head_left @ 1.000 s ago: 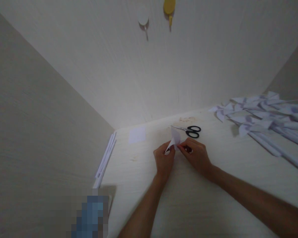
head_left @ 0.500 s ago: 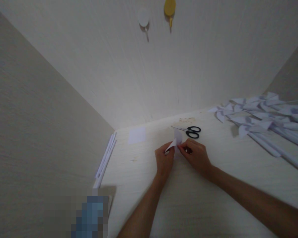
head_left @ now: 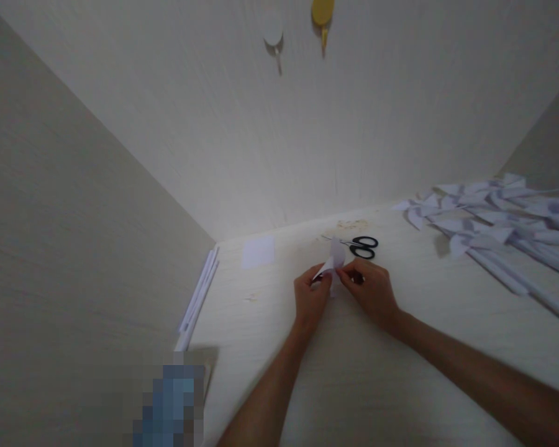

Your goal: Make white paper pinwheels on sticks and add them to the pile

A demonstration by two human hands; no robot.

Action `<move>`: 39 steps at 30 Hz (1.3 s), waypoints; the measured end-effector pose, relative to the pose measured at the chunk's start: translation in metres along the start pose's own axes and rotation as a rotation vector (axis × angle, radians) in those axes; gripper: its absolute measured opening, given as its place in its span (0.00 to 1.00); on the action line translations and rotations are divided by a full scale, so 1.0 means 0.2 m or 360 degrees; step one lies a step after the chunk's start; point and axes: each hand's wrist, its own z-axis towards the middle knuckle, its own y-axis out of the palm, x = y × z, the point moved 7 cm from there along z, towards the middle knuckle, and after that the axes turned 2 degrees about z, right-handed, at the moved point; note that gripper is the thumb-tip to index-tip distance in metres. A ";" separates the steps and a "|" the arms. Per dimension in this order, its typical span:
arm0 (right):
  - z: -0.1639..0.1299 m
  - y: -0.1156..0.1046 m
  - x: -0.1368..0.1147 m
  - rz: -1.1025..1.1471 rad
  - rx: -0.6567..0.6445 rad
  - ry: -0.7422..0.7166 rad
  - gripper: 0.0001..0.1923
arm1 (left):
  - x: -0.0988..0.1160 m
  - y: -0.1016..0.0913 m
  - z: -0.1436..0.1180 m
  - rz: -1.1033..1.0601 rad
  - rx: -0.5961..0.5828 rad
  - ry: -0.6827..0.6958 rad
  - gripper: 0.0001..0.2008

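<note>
Between my two hands is a small white paper pinwheel [head_left: 337,251] with curled blades, held just above the pale tabletop. My left hand [head_left: 311,297] grips it from the left, with thumb and fingers closed on the paper. From the right, my right hand [head_left: 370,288] pinches near its middle with thumb and forefinger; whether a small pin is in that pinch I cannot make out. Black-handled scissors [head_left: 363,247] lie just beyond my right hand, their blades partly behind the paper. A flat square of white paper [head_left: 258,252] rests farther to the left.
Several finished paper pinwheels [head_left: 482,236] on rolled paper sticks are heaped at the right. Rolled paper sticks [head_left: 199,295] lie along the left wall. A blurred blue object [head_left: 172,403] is at the lower left. White and yellow hooks [head_left: 323,13] hang on the back wall.
Both hands and the paper pinwheel have shifted very slightly right in view. The grip looks the same, and the blade by my left fingers is curled closer to the middle.
</note>
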 end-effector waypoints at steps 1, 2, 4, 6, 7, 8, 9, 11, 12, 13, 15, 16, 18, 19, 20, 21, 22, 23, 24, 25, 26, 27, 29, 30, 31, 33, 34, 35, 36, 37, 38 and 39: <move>0.00 0.00 0.00 0.0000 0.0004 0.0001 0.08 | 0.00 0.00 0.00 -0.0010 0.0001 -0.0005 0.13; 0.00 0.00 0.00 0.0000 0.0007 -0.0003 0.08 | 0.00 0.00 0.00 -0.0016 0.0003 -0.0013 0.13; 0.00 0.00 0.00 0.0009 0.0001 -0.0021 0.08 | -0.01 0.00 0.00 -0.0018 0.0021 -0.0035 0.12; 0.00 0.00 -0.01 0.0019 -0.0018 -0.0044 0.09 | -0.01 -0.01 0.00 -0.0014 0.0045 -0.0057 0.12; 0.00 0.01 -0.01 0.0021 -0.0035 -0.0056 0.09 | -0.01 -0.01 0.00 -0.0010 0.0057 -0.0067 0.11; 0.00 0.01 -0.02 0.0019 -0.0047 -0.0069 0.09 | -0.01 -0.02 0.00 -0.0003 0.0072 -0.0074 0.10; 0.00 0.01 -0.02 0.0016 -0.0059 -0.0081 0.09 | 0.00 -0.02 0.00 0.0009 0.0092 -0.0077 0.09; 0.00 0.01 -0.03 0.0010 -0.0072 -0.0096 0.09 | 0.00 -0.03 -0.01 0.0046 0.0136 -0.0077 0.09; 0.00 0.01 -0.03 0.0010 -0.0072 -0.0099 0.09 | 0.01 -0.04 -0.01 0.0065 0.0153 -0.0075 0.09; 0.00 0.01 -0.03 0.0012 -0.0069 -0.0102 0.10 | 0.01 -0.04 -0.01 0.0080 0.0167 -0.0072 0.10; -0.01 0.01 -0.04 0.0017 -0.0059 -0.0111 0.10 | 0.02 -0.04 -0.02 0.0094 0.0177 -0.0067 0.10; -0.01 0.01 -0.04 0.0020 -0.0054 -0.0118 0.10 | 0.02 -0.04 -0.02 0.0102 0.0177 -0.0066 0.10; -0.01 0.01 -0.04 0.0026 -0.0055 -0.0126 0.10 | 0.03 -0.04 -0.02 0.0123 0.0163 -0.0059 0.10; -0.01 0.01 -0.04 0.0028 -0.0057 -0.0124 0.10 | 0.03 -0.04 -0.02 0.0132 0.0147 -0.0053 0.10; -0.01 0.01 -0.03 0.0028 -0.0060 -0.0120 0.10 | 0.03 -0.03 -0.02 0.0134 0.0126 -0.0048 0.10; -0.01 0.01 -0.03 0.0027 -0.0063 -0.0113 0.09 | 0.03 -0.03 -0.02 0.0126 0.0102 -0.0042 0.10; -0.01 0.01 -0.03 0.0024 -0.0065 -0.0104 0.09 | 0.03 -0.02 -0.01 0.0108 0.0078 -0.0034 0.10; -0.01 0.01 -0.03 0.0017 -0.0065 -0.0095 0.09 | 0.04 -0.02 -0.01 0.0081 0.0056 -0.0024 0.10; -0.01 0.01 -0.02 0.0008 -0.0062 -0.0083 0.09 | 0.04 -0.01 -0.01 0.0049 0.0031 -0.0013 0.10; -0.01 0.01 -0.02 0.0000 -0.0056 -0.0067 0.09 | 0.04 -0.01 -0.01 0.0016 0.0007 0.0002 0.10; -0.01 0.01 -0.01 -0.0004 -0.0046 -0.0047 0.09 | 0.05 0.00 0.00 -0.0016 -0.0017 0.0019 0.11; 0.00 0.01 0.00 -0.0005 -0.0034 -0.0021 0.09 | 0.05 0.00 0.00 -0.0046 -0.0043 0.0034 0.11; 0.00 0.00 0.02 0.0010 -0.0013 0.0054 0.09 | 0.03 0.01 0.01 -0.0103 -0.0091 0.0037 0.12; 0.00 0.00 0.03 0.0026 -0.0005 0.0095 0.09 | 0.02 0.01 0.02 -0.0137 -0.0107 0.0026 0.12; 0.01 0.00 0.04 0.0046 0.0000 0.0132 0.08 | 0.01 0.01 0.02 -0.0170 -0.0114 0.0006 0.12; 0.01 0.00 0.06 0.0090 0.0006 0.0186 0.07 | -0.02 0.01 0.03 -0.0211 -0.0111 -0.0046 0.12; 0.01 0.00 0.07 0.0110 0.0008 0.0198 0.06 | -0.03 0.01 0.03 -0.0219 -0.0108 -0.0070 0.12; 0.02 0.00 0.07 0.0127 0.0010 0.0202 0.06 | -0.04 0.00 0.03 -0.0218 -0.0110 -0.0086 0.11; 0.02 0.00 0.07 0.0142 0.0011 0.0198 0.05 | -0.04 0.00 0.03 -0.0211 -0.0114 -0.0097 0.11; 0.02 0.00 0.06 0.0154 0.0010 0.0185 0.05 | -0.03 0.00 0.03 -0.0200 -0.0120 -0.0101 0.10; 0.02 -0.01 0.06 0.0163 0.0006 0.0166 0.05 | -0.02 0.00 0.03 -0.0180 -0.0120 -0.0101 0.10; 0.02 -0.01 0.04 0.0170 -0.0002 0.0142 0.05 | -0.01 0.00 0.03 -0.0147 -0.0113 -0.0097 0.09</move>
